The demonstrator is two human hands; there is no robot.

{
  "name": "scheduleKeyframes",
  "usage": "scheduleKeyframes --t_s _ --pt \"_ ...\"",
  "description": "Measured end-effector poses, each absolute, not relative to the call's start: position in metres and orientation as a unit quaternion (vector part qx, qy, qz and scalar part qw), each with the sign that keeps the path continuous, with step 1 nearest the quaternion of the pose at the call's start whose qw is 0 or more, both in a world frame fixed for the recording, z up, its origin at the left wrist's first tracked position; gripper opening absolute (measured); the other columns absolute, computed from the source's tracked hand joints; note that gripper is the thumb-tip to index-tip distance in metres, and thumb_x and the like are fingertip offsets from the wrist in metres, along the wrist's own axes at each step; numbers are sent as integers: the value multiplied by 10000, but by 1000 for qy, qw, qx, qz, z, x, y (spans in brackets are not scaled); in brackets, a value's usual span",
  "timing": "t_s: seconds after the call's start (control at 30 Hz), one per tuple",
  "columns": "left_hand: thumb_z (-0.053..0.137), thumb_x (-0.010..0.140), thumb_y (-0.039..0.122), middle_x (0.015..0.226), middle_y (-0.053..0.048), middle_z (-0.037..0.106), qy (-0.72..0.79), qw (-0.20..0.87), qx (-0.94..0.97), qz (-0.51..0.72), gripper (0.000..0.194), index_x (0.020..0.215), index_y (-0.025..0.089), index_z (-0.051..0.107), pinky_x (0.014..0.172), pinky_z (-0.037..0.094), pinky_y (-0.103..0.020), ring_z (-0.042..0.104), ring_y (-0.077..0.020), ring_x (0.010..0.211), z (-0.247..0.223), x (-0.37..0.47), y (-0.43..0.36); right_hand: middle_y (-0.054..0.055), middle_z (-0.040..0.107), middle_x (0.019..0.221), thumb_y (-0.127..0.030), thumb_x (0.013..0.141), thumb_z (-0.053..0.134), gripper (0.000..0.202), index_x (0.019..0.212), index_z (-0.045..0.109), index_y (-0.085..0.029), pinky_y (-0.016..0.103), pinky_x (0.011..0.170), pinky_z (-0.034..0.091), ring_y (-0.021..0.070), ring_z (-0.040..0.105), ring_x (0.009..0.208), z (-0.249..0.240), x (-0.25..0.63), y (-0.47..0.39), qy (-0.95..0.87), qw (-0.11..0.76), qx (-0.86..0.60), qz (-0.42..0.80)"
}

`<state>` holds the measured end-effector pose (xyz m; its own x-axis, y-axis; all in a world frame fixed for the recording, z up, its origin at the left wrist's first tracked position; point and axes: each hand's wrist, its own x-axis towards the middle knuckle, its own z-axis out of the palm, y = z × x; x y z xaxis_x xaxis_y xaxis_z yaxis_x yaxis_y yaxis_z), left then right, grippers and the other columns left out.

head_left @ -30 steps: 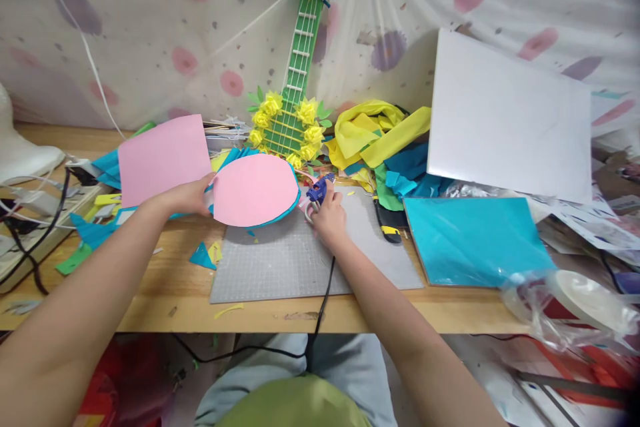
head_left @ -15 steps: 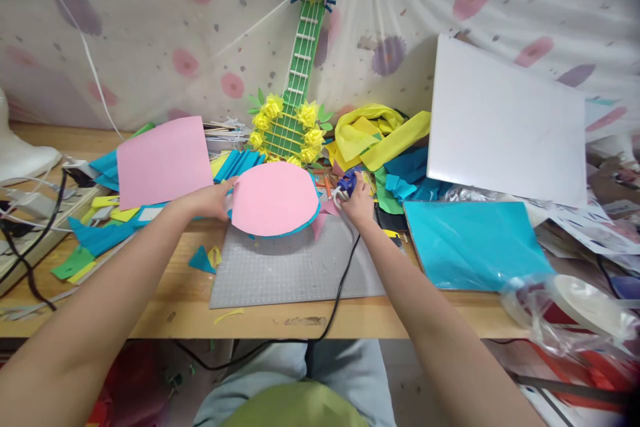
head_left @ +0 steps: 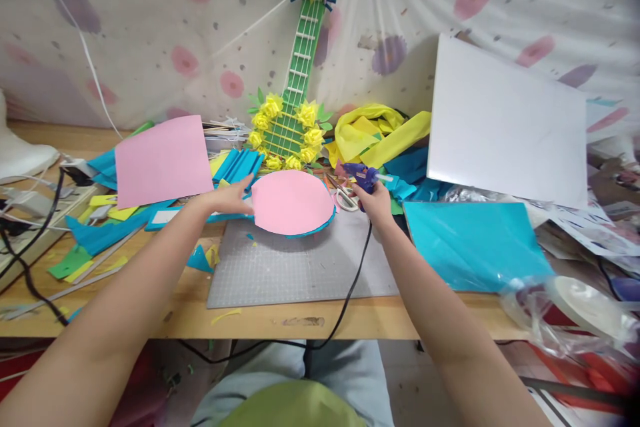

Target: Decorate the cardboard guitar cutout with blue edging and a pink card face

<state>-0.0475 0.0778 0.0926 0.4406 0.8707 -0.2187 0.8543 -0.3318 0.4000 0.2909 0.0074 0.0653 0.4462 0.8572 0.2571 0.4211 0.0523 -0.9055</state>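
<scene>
My left hand (head_left: 237, 198) grips the narrow end of a blue-edged piece whose round body is faced with a pink oval (head_left: 293, 203). A blue strip extends from it to the left, under my forearm. In my right hand (head_left: 375, 202) is a purple glue gun (head_left: 363, 175), raised above the table with its nozzle toward the left and a white stick at its back. White-handled scissors (head_left: 347, 199) lie between the pink oval and my right hand. Beneath the oval piece is a grey cutting mat (head_left: 290, 273).
A green guitar model (head_left: 300, 73) with yellow paper roses leans behind. Pink paper (head_left: 163, 163) and a power strip (head_left: 45, 230) are at left. Blue sheet (head_left: 477, 243), white board (head_left: 507, 120) and tape roll (head_left: 590, 310) lie right. A black cord crosses the mat.
The pink oval piece has shifted right with my left hand. My right hand has lifted the glue gun off the clutter and moved slightly right, uncovering the scissors.
</scene>
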Motion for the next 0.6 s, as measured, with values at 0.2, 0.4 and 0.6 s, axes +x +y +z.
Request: scheduleKeyframes --t_s 0.2,0.4,0.6 --pt "463 792 408 1052 -60 634 599 203 731 257 385 1075 179 589 809 456 -307 584 -200 933 90 -18 80 38 665 805 -412 617 701 378 876 562 -174 186 445 392 124 616 625 71 280 3 -434 575 -486 495" --pt "472 814 353 846 -71 602 529 127 766 342 242 752 152 592 806 426 -317 552 -195 867 105 38 52 39 671 773 -403 635 695 322 804 581 -154 184 426 395 68 540 500 69 257 6 -486 546 -486 479" --pt "465 804 239 988 -86 577 525 111 763 361 168 918 155 556 854 403 -338 535 -197 942 127 43 64 42 667 733 -428 662 666 307 760 579 -150 189 396 382 54 481 432 71 250 6 -498 536 -517 444"
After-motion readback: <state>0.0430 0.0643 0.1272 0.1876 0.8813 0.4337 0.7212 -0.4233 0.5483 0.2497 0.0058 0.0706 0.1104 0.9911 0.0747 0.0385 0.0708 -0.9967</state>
